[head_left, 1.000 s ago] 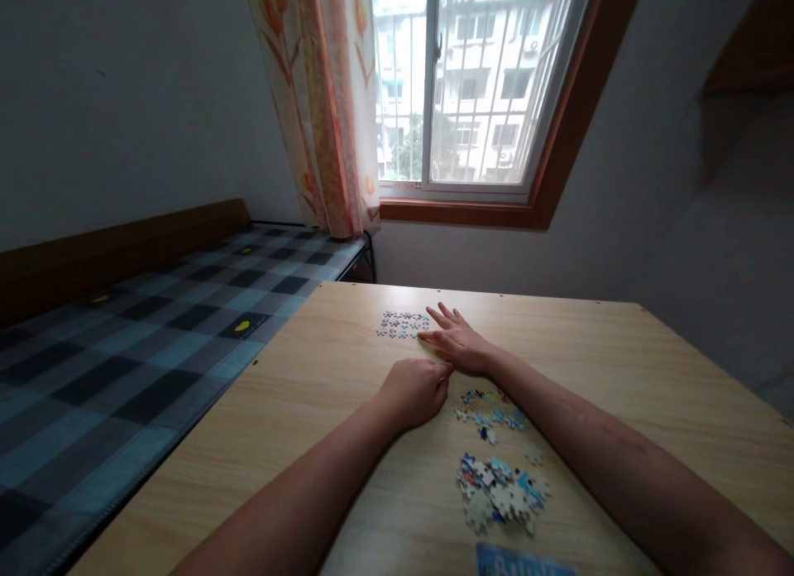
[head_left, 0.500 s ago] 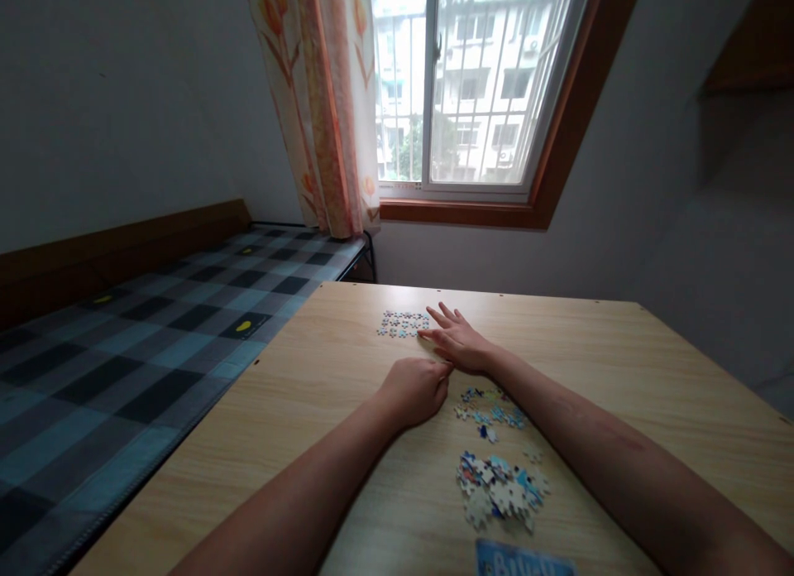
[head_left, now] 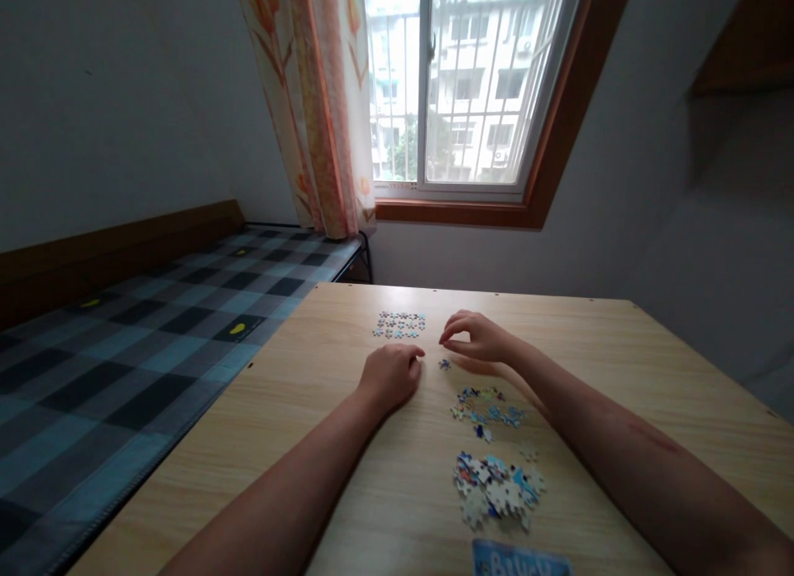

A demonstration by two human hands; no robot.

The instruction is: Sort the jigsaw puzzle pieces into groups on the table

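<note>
My left hand (head_left: 390, 373) rests on the wooden table (head_left: 347, 444) with its fingers curled into a loose fist; nothing shows in it. My right hand (head_left: 476, 338) hovers just above the table with thumb and fingers drawn together in a pinch, and I cannot make out anything between them. A single loose puzzle piece (head_left: 443, 364) lies between the two hands. A small joined patch of puzzle pieces (head_left: 399, 324) lies beyond the left hand. Two loose heaps of pieces lie nearer me, one under my right forearm (head_left: 487, 406) and a bigger one (head_left: 496, 489) closer in.
A blue printed box or card (head_left: 519, 562) shows at the table's near edge. A bed with a checked blue and black cover (head_left: 124, 352) stands to the left, against the table. A window (head_left: 465, 88) with an orange curtain (head_left: 316, 104) is ahead.
My right hand has lifted off the joined patch, pulled back to the right and closed into a pinch. My left hand slid slightly left. A single piece now lies bare between them.
</note>
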